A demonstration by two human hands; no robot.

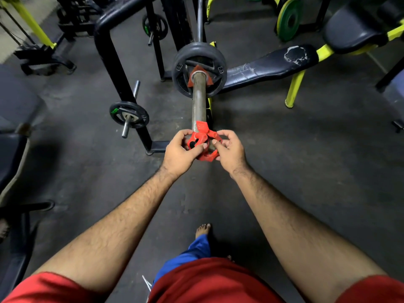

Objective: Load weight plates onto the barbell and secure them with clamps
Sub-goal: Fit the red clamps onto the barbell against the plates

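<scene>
— Since both thumbs and fingertips pinch the red clamp [204, 145] from either side, is it being squeezed open?
— Looks so. The left hand [180, 153] curls round its left half, the right hand [229, 149] round its right, holding it at the very tip of the bar [199, 101], probably to line the ring up with the end.
— And the weights?
— One black plate [199, 69] already sits far up the sleeve, something red against its face, maybe another clamp. This one looks meant to slide up there.
</scene>
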